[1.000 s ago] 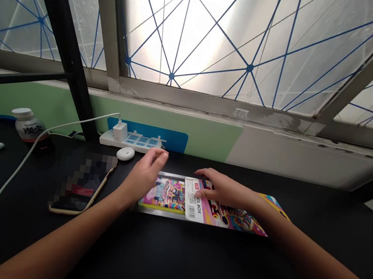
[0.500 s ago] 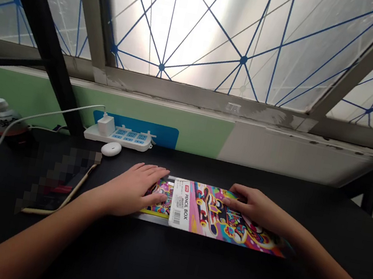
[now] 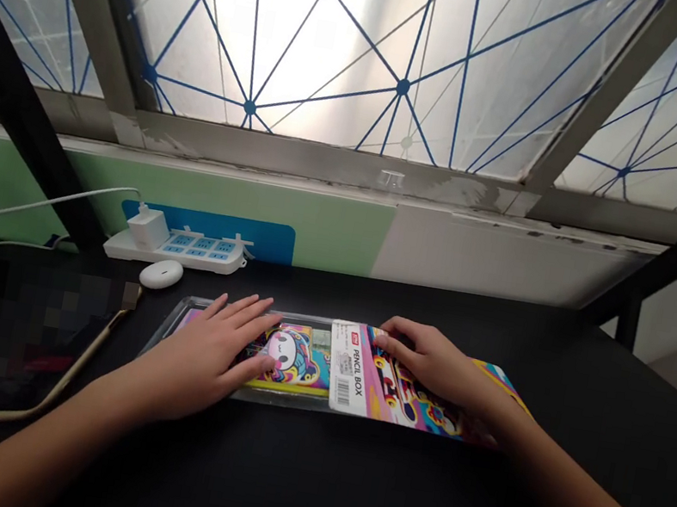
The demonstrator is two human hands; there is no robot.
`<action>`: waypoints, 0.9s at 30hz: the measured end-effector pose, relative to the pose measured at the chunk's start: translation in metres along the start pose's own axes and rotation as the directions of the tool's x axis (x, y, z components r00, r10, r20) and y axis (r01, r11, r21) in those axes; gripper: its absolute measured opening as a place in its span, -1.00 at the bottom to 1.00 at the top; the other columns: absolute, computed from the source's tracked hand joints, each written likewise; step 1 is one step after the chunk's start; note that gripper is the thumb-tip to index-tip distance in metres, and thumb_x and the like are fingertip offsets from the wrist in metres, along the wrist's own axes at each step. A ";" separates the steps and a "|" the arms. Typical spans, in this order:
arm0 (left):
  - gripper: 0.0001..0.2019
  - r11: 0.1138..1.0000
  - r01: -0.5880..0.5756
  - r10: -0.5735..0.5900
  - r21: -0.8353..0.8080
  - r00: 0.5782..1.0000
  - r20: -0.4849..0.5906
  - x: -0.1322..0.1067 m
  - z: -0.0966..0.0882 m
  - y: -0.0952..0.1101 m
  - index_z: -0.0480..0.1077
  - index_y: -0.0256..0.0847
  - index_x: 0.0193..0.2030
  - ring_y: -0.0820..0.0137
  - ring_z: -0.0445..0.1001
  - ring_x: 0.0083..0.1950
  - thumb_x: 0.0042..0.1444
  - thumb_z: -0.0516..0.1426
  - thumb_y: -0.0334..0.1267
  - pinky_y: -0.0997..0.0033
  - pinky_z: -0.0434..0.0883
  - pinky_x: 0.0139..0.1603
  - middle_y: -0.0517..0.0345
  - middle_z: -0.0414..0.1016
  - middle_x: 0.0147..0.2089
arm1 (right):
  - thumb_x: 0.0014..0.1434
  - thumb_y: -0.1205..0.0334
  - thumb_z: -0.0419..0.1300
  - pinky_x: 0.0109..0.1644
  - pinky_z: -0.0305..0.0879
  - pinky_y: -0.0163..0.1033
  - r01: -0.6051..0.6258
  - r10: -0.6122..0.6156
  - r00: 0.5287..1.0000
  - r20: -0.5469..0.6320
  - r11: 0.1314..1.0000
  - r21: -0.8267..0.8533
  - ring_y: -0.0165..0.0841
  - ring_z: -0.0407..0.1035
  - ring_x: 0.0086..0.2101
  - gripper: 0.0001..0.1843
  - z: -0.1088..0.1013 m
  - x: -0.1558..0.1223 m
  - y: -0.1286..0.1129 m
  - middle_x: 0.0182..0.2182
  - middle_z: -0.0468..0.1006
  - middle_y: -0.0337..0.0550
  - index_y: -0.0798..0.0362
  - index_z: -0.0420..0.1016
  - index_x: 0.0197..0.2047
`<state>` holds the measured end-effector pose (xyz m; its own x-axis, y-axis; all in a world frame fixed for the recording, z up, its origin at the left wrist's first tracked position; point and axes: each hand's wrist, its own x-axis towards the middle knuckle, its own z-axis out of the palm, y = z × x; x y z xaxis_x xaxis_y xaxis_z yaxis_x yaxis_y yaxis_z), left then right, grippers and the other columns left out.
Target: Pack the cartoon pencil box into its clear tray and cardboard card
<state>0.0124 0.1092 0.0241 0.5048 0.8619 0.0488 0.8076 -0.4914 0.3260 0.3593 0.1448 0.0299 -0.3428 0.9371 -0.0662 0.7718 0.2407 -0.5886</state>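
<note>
Pencil box [image 3: 319, 364] lies under both hands [image 3: 208, 357] [image 3: 437, 365], near edge facing wide desktop [image 3: 298, 482].

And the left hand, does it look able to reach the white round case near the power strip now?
Probably yes: the white round case lies close to the left hand, and only the low-looking edge of the clear plastic tray seems to lie between them.
</note>
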 end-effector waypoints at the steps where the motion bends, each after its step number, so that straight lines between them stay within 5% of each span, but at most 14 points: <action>1: -0.39 1.000 0.000 0.000 0.005 1.000 0.006 0.001 0.002 0.002 0.13 0.00 0.45 0.06 -0.06 0.53 0.36 -0.04 0.17 -0.21 -0.12 0.46 0.06 0.02 0.52 | 0.28 -0.26 0.03 -0.24 0.29 -0.19 0.009 -0.009 1.000 0.013 1.000 -0.005 -0.22 0.44 -0.27 -0.51 0.004 0.001 -0.002 -0.25 0.61 -0.15 -0.04 0.53 -0.17; 8: -0.38 1.000 -0.013 0.014 -0.015 1.000 0.017 -0.001 0.000 -0.008 0.17 0.04 0.44 0.03 -0.07 0.53 0.32 0.00 0.20 -0.16 -0.08 0.47 0.11 0.00 0.52 | 0.14 -0.33 0.16 -0.38 0.24 -0.25 -0.038 0.031 0.980 0.197 0.999 0.032 -0.28 0.36 -0.39 -0.49 -0.020 -0.002 0.030 -0.39 0.53 -0.21 -0.04 0.56 -0.27; 17: -0.41 0.999 -0.034 0.034 -0.012 0.999 0.021 0.000 0.002 -0.003 0.16 0.05 0.44 0.02 -0.06 0.53 0.34 -0.02 0.17 -0.21 -0.07 0.46 0.09 0.01 0.52 | 0.20 -0.27 0.14 -0.28 0.29 -0.22 -0.014 0.014 0.994 0.105 1.000 -0.001 -0.24 0.44 -0.31 -0.53 -0.007 0.001 0.012 -0.27 0.60 -0.17 -0.04 0.58 -0.17; 22: -0.42 0.992 -0.092 0.090 -0.089 0.996 -0.024 0.000 0.003 0.003 0.17 0.07 0.43 0.03 -0.02 0.52 0.32 0.05 0.13 -0.20 -0.10 0.47 0.07 0.07 0.51 | 0.22 -0.21 0.15 -0.13 0.32 -0.15 0.054 -0.054 0.999 -0.001 0.994 -0.093 -0.19 0.44 -0.20 -0.51 0.006 0.006 0.003 -0.16 0.55 -0.11 -0.03 0.51 0.03; 27: -0.43 0.963 -0.129 0.127 -0.236 0.992 -0.023 0.003 0.002 0.022 0.16 0.04 0.43 0.06 0.02 0.51 0.34 0.06 0.09 -0.21 -0.15 0.47 0.05 0.11 0.49 | 0.21 -0.20 0.17 -0.06 0.34 -0.11 0.092 -0.095 0.995 -0.028 0.993 -0.079 -0.17 0.42 -0.16 -0.52 0.017 0.014 -0.009 -0.13 0.51 -0.07 -0.03 0.49 0.02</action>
<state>0.0325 0.1009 0.0292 0.5962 0.7951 0.1113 0.6409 -0.5548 0.5305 0.3381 0.1516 0.0204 -0.3991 0.9168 0.0127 0.7767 0.3454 -0.5267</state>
